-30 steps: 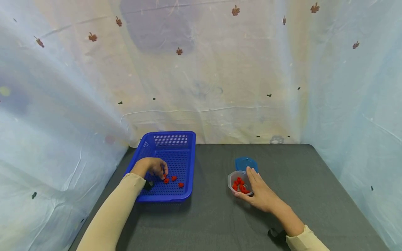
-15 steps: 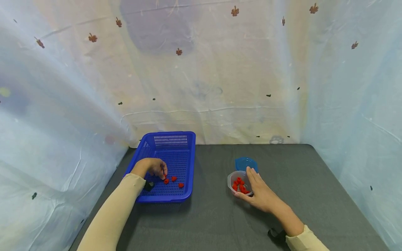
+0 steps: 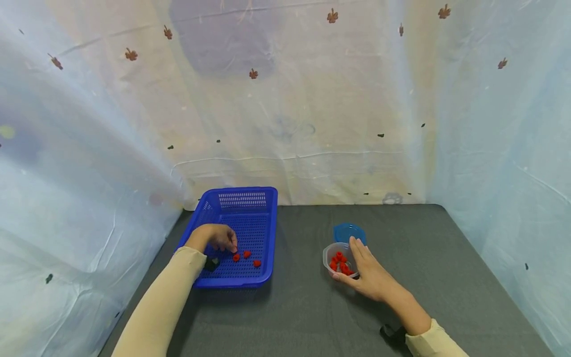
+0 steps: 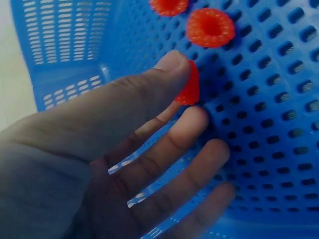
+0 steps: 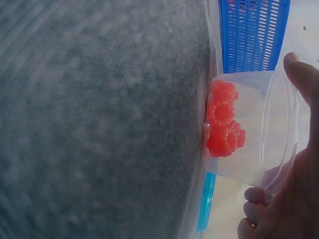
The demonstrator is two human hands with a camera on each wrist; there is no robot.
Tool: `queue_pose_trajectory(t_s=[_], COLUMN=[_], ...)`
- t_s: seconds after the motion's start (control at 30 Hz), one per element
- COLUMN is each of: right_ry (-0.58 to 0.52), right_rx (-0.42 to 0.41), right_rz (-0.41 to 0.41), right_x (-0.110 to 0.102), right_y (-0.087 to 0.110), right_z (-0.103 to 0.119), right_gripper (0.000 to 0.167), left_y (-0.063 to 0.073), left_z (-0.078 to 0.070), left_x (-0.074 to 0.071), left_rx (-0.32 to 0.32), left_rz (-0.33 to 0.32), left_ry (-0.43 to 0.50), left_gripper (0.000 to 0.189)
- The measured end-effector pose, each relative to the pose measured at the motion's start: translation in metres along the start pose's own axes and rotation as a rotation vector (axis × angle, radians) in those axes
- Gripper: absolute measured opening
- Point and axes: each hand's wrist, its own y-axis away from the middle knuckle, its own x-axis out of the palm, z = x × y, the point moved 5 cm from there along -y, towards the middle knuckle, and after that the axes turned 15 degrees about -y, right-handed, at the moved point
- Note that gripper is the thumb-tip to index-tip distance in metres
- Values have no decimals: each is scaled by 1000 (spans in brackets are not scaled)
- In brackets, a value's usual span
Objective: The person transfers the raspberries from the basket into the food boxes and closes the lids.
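In the head view my left hand (image 3: 220, 239) reaches into the blue plastic basket (image 3: 273, 238). The left wrist view shows its thumb and index finger pinching a red raspberry (image 4: 191, 88), partly hidden by the thumb; the other fingers are loosely bent. More raspberries (image 3: 247, 254) lie on the basket floor close to the fingertips. To the right, my right hand (image 3: 372, 277) holds a small clear plastic container (image 3: 327, 258) by its rim, thumb on the near side and fingers round the far side. Several raspberries (image 5: 224, 122) sit in the container's bottom.
A blue lid (image 3: 345, 231) lies on the table just behind the container. Dark grey cloth covers the table (image 3: 294, 317), with bare cloth between basket and container. Pale patterned sheeting (image 3: 285, 114) hangs behind and along both sides.
The left fingertips have drawn together slightly on the raspberry, which no longer shows between them in the head view. My right hand and the container stay in place.
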Motion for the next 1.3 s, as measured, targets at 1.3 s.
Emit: queue_pose_trajectory(t_s=[1.3], right_ry=[-15], right_rx=[-5], right_rz=[-8], right_x=[0], right_y=[-1], right_z=[1], right_gripper=[120], left_y=[30], left_z=[-74], left_x=[-48], left_rx=[209], left_rz=[-534], left_ry=[-21], left_gripper=[18])
